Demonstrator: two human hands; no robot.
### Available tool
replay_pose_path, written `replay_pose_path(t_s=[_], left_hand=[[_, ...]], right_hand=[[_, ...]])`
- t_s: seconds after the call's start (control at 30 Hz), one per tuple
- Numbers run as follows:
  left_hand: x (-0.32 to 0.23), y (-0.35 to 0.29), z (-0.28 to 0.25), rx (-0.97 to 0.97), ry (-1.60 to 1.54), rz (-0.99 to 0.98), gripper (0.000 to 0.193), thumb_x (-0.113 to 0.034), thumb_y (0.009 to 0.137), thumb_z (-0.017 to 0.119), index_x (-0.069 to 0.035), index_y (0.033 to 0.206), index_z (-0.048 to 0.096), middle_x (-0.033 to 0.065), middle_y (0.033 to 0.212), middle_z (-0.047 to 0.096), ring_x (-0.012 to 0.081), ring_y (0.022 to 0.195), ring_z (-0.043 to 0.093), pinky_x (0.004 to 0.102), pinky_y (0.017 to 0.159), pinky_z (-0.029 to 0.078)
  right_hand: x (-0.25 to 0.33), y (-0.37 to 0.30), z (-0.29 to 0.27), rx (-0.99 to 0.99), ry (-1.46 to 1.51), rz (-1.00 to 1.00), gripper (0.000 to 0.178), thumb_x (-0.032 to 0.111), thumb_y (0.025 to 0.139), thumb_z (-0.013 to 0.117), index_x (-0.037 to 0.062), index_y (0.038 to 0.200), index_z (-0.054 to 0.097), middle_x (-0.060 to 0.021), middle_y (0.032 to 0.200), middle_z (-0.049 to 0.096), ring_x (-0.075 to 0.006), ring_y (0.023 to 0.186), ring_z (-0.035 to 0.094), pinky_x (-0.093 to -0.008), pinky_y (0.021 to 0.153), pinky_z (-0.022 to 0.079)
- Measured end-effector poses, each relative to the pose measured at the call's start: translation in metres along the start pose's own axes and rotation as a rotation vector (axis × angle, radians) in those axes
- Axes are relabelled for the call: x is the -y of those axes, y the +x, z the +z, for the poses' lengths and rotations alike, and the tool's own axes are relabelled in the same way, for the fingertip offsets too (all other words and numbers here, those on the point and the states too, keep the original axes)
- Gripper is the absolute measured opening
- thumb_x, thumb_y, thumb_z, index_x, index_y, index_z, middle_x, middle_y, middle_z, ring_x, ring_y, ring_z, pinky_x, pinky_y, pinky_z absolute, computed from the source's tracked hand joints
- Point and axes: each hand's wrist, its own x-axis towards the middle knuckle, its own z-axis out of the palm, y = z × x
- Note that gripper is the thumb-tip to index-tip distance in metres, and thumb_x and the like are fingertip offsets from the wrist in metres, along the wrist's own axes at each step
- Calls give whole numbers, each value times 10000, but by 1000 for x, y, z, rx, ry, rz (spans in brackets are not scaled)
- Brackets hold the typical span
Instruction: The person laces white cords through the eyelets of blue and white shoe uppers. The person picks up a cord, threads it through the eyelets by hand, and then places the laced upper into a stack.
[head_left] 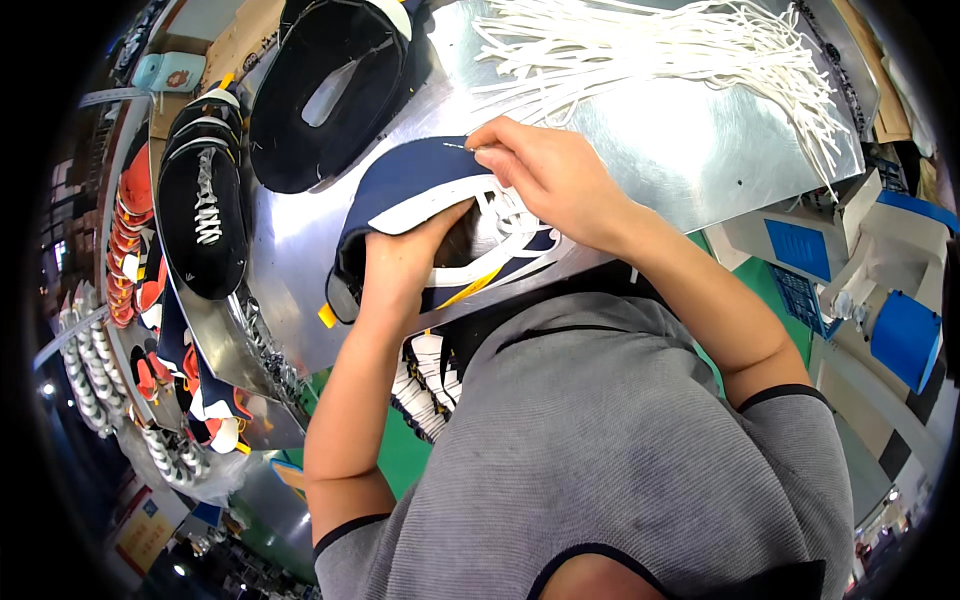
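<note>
A navy and white shoe upper [410, 183] with a yellow stripe and white laces [505, 225] lies at the near edge of the metal table, tilted on its side. My left hand [405, 260] reaches into its opening and holds it from within; the fingertips are hidden inside. Above the laces, my right hand [545, 175] is closed in a pinch by the upper's navy edge. A thin pale sliver shows at its fingertips, too small to name.
Loose white laces [660, 55] are spread over the back right of the metal table [690, 190]. Black shoe uppers [300, 150] stand at the left, one laced [203, 225]. Orange and white shoe parts [130, 240] hang further left. Blue and white equipment [800, 250] stands at the right.
</note>
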Motion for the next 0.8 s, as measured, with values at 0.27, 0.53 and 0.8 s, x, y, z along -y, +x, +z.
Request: replay_pose_path(t_s=[0.27,0.53,0.8], left_hand=[[-53,-57,-35,60,-538,-132,293,-51,798,684,28,1075,632,37,912,621,116,886,575,301,855,482],[-30,-83,-38,-89,86,398,114,-19,796,702,-32,866,614,74,937,583,190,860,541,328,770,432],[19,-48,8,-212,660,606,189,-26,786,739,-39,933,622,102,1000,633,279,900,602,373,809,459]], right_hand=[[-6,6,-1,-18,-193,229,216,236,1004,497,50,1065,589,-146,766,666,-339,767,661,-440,706,490],[0,8,4,-65,-281,274,231,258,1011,502,67,1099,597,-144,799,668,-316,780,655,-415,714,488],[25,-23,-16,-156,303,199,196,159,967,587,48,1128,596,-42,733,650,-94,604,561,-257,561,434]])
